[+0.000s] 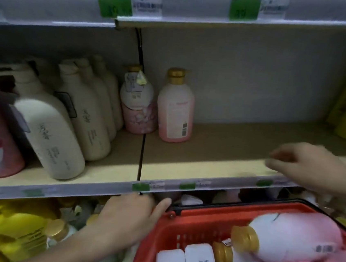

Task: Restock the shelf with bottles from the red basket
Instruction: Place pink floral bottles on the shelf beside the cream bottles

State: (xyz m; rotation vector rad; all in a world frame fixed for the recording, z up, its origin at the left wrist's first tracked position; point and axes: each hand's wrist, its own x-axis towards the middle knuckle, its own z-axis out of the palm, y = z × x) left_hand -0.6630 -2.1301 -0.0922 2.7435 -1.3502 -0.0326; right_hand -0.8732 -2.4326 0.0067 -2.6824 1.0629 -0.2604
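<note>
Pink bottles lie in the red basket point(181, 223), below the half-empty shelf point(206, 166).
Left hand point(129, 213) grips the basket's rim; right hand point(305, 164) hovers open, holding nothing. The top pink bottle point(293, 237) looks full, heavy, smooth; best taken around its body, not its gold cap.

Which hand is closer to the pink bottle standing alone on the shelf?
Right. The right hand hovers empty over the shelf edge, right of the pink bottle; the left hand is below, at the red basket rim.
</note>
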